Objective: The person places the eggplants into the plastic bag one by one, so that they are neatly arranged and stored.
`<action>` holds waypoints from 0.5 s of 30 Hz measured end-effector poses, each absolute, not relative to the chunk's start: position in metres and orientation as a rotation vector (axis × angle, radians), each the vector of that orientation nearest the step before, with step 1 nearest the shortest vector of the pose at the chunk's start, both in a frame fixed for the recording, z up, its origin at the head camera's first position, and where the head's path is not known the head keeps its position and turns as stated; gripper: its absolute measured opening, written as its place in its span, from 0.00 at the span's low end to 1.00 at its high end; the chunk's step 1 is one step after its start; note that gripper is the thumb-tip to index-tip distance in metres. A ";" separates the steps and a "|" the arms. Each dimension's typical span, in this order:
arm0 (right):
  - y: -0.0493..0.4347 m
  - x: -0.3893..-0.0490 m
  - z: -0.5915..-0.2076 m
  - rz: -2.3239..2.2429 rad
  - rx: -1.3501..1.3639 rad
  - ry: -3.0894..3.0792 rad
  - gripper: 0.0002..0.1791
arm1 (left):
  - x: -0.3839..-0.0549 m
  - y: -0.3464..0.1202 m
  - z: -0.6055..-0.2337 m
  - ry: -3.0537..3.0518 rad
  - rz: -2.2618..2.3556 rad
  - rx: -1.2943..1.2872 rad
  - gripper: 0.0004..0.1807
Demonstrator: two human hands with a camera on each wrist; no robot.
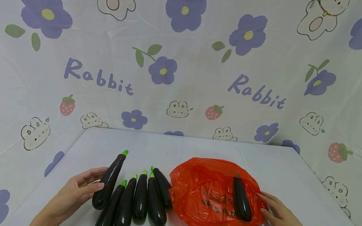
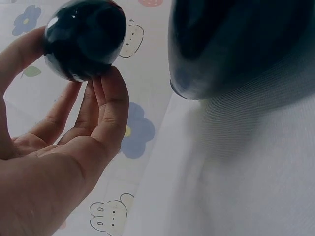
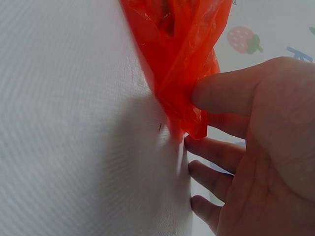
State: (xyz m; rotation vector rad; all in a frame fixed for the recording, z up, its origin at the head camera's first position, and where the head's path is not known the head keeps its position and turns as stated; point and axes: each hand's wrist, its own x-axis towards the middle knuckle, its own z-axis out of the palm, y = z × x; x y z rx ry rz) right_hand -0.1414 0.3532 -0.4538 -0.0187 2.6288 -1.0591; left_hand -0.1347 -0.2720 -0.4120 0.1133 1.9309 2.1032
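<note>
My left hand (image 1: 69,193) grips a glossy black eggplant (image 1: 109,182) between thumb and fingers, its green stem end tilted up and to the right. The held eggplant's rounded end (image 2: 86,39) faces the left wrist camera. Beside it several more eggplants (image 1: 140,201) lie in a row with their green stems pointing away. A red plastic bag (image 1: 209,171) stands with its mouth spread wide, and one eggplant (image 1: 242,201) lies inside, its stem end hidden. At the bag's right edge, my right hand (image 1: 278,208) pinches the red plastic (image 3: 182,64) between thumb and index finger.
Everything lies on a white table (image 1: 135,144). Behind it hangs a pale cloth (image 1: 192,91) printed with purple flowers, rabbits and strawberries. The row of eggplants reaches close to the bag's left side.
</note>
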 end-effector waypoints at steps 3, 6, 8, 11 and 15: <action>0.353 -0.141 -0.453 -1.049 -0.021 2.635 0.40 | -0.134 -0.271 -0.412 1.943 2.092 0.098 0.31; 0.352 -0.141 -0.453 -1.038 -0.025 2.641 0.40 | -0.134 -0.269 -0.412 1.944 2.082 0.084 0.31; 0.352 -0.141 -0.453 -1.031 -0.027 2.644 0.40 | -0.134 -0.269 -0.412 1.942 2.075 0.079 0.31; 0.352 -0.142 -0.452 -1.031 -0.021 2.640 0.40 | -0.134 -0.268 -0.412 1.943 2.062 0.077 0.31; 0.351 -0.142 -0.451 -1.029 -0.005 2.635 0.40 | -0.135 -0.266 -0.411 1.954 2.045 0.066 0.32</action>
